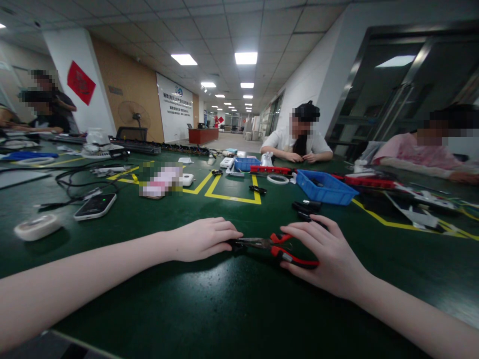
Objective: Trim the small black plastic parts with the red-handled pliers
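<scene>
Red-and-black handled needle-nose pliers (277, 246) lie low over the green table, held by the handles in my right hand (325, 249). Their handles are spread, and the jaws point left. At the jaw tips, the fingers of my left hand (209, 238) close on a small black piece (237, 245), mostly hidden under the fingertips. Whether the jaws grip that piece I cannot tell. Just beyond my right hand lie several black parts (305, 207). Farther off, another small black part (258, 189) rests by a yellow tape line.
A blue bin (325, 187) with dark contents stands beyond my right hand. On the left are a white device with a green light (96, 206), a tape roll (38, 227) and black cables (69, 174). A person in white (297, 139) sits across the table, another in pink (400, 147) at right.
</scene>
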Motion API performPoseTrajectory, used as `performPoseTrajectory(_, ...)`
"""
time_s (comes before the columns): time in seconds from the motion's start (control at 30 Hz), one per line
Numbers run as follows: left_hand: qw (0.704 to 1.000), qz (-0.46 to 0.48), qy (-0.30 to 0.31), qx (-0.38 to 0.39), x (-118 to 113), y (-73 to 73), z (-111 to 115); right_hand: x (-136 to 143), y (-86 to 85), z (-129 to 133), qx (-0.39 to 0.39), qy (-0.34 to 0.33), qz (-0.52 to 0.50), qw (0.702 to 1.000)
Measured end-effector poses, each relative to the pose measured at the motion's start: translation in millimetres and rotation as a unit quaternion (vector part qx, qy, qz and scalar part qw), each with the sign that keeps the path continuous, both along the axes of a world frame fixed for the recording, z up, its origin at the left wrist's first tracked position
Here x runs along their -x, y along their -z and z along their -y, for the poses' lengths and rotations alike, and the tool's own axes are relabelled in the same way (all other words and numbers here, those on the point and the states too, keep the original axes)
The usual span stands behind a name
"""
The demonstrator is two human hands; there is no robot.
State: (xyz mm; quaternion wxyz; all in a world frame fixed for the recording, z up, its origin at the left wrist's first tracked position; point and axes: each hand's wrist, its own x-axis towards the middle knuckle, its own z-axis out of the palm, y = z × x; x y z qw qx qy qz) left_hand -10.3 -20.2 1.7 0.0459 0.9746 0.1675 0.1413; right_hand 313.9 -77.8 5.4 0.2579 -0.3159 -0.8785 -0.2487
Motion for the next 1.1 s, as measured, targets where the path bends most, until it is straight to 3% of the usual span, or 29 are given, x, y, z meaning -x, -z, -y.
performPoseTrajectory(0.43, 1.000, 0.012, -0.001, 0.000, 0.4, 0.9, 0.1, -0.2, 0.7, -0.1, 0.001, 0.001, 0.006, 1.000)
performPoseTrajectory(0.7, 1.000, 0.013, 0.002, 0.010, 0.9, 0.8, -0.7, -1.2, 1.3, -2.4, 0.090, 0.016, -0.002, 0.996)
performPoseTrajectory(0.9, 1.000, 0.020, 0.008, 0.007, 0.8, 2.0, -1.4, 0.8, -4.9, -2.3, 0.217, 0.028, -0.003, 0.976)
performPoseTrajectory(1.1, 1.000, 0.018, 0.007, 0.009, 0.5, 1.7, -0.9, 2.6, -6.5, -0.4, 0.249, 0.029, -0.011, 0.968)
